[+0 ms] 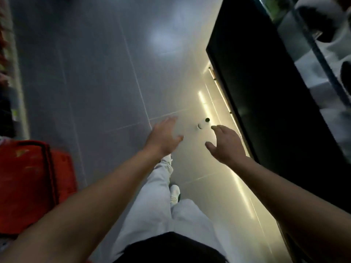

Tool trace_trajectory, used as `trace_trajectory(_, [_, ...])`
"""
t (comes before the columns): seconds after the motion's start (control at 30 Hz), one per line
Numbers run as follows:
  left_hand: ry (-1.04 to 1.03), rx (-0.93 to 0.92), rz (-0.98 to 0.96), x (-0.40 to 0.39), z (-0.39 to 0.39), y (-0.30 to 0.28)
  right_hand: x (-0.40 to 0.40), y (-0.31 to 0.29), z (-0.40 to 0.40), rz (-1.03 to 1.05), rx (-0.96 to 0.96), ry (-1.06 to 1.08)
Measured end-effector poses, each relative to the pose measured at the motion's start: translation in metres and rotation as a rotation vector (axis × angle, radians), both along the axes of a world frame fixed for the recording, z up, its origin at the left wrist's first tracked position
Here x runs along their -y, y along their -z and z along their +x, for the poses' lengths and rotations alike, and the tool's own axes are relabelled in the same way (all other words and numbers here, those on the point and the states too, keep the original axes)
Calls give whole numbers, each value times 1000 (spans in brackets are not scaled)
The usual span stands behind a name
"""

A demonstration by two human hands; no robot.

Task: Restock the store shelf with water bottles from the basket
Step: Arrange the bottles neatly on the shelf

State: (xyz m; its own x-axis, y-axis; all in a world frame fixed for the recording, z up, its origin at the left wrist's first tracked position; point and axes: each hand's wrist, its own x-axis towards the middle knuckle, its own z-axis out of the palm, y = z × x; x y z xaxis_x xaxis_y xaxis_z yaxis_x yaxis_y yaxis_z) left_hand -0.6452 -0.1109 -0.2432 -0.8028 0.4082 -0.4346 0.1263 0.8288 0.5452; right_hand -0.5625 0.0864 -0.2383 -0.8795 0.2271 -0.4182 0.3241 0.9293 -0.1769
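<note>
Head view, looking steeply down an aisle: both bare arms reach forward over a grey tiled floor [91, 76]. Left hand [163, 137] is spread, its fingers [171, 120] straight and released, holding nothing. Right hand [226, 143] is likewise released, fingers [218, 129] loosely bent, thumb apart, holding nothing. A small pale object with a dark round end, seemingly a water bottle [203, 123], lies on the floor just beyond the fingertips of both hands, between them and nearer the right fingers; it touches neither hand, and blur keeps its identity uncertain. To the right of the right fingers runs the dark base of a store shelf [266, 92], with a lit strip along its foot reflected in the tiles; blurred light and dark goods [315, 18] show on the shelf at the upper right. Well behind and to the left of the left fingers, near the left forearm, stands a red basket [28, 186] with a dark handle; its contents cannot be made out. Below the arms appear light trousers [161, 205] and a white shoe [174, 192]. Along the far left edge, blurred coloured goods [5, 54] line another shelf.
</note>
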Motion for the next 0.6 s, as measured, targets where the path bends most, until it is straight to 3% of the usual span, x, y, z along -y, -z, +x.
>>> trace_trajectory(0.37, [245,87,-71,-128,-124,134,-93,111,-87,-71,149,360])
trace_trajectory(0.6, [246,191,-114,-169,-152,253,-134,240,-125,-194,214,466])
